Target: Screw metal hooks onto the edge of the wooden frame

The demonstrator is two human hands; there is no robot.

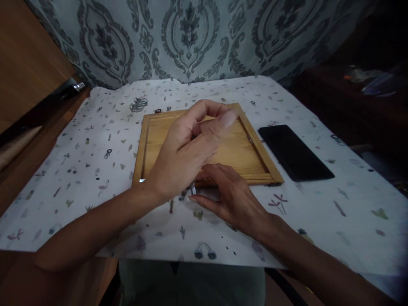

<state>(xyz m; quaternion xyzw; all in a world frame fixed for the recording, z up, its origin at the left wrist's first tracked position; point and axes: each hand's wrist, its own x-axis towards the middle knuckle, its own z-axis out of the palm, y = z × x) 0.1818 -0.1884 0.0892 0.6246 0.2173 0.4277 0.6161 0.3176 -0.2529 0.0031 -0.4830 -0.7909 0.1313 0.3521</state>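
A shallow wooden tray (pixel 251 142) lies on a table under a white patterned cloth (pixel 95 161). My left hand (pixel 188 148) hovers above the tray with its fingers curled and thumb and fingertips pinched together; whatever is between them is too small to make out. My right hand (pixel 231 195) rests lower, at the tray's near edge, fingers together and flat against the cloth, next to a small shiny metal piece (pixel 193 189) partly hidden under my left hand.
A black phone (pixel 295 153) lies face down right of the tray. Patterned wallpaper (pixel 191 38) rises behind the table. A brown wooden surface (pixel 25 55) stands at the left, dark furniture with clutter at the right.
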